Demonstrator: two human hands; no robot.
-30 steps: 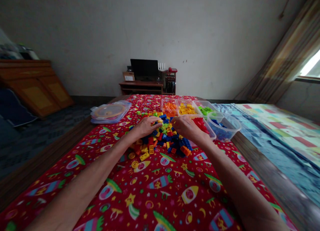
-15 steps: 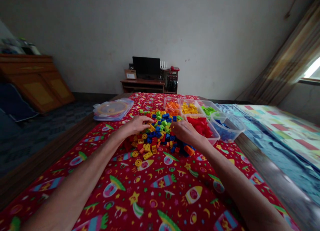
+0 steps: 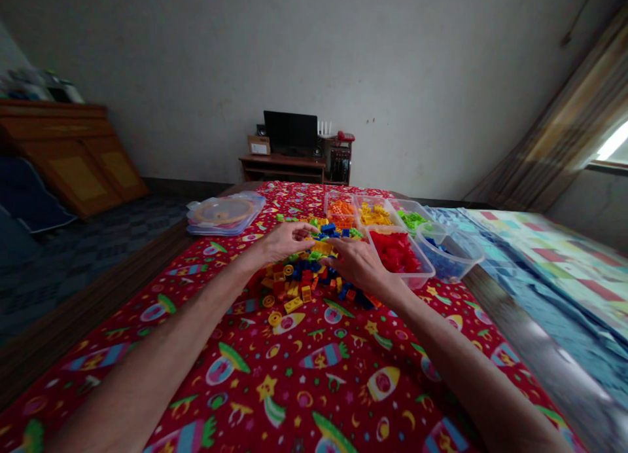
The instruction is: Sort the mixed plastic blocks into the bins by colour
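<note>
Tubs at the far right edge hold sorted bricks; a mixed pile remains. My left hand and right hand curl over it, grip unclear.

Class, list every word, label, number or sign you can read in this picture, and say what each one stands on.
No text can be read.
Cardboard box on the far desk: a pale label, too small to read.
Red cloth: rockets and stars only, no words.
Brick pile: no readable marks.
</note>
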